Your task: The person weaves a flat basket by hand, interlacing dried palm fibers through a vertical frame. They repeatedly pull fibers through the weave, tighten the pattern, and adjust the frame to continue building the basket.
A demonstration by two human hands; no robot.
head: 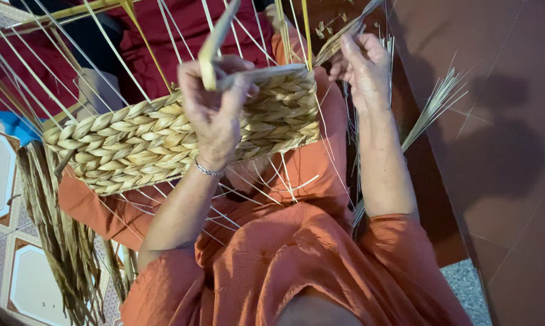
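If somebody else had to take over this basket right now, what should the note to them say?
Left hand: gripping a flat straw strand at the basket's top edge.
Right hand: pinching a bundle of dried strands beside the basket corner.
The woven basket lies on its side across the lap.
Done: several braided rows.
Left: thin upright ribs stand bare above the weave. Spare straw hangs on the left.

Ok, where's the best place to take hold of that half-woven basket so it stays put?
Grip the woven basket at its braided top edge, coming from above. The finished plaited band is thick and firm, while the thin upright stakes above it are loose and would bend. The left hand already clamps that rim near the middle; the right hand pinches a weaving strand by the corner.
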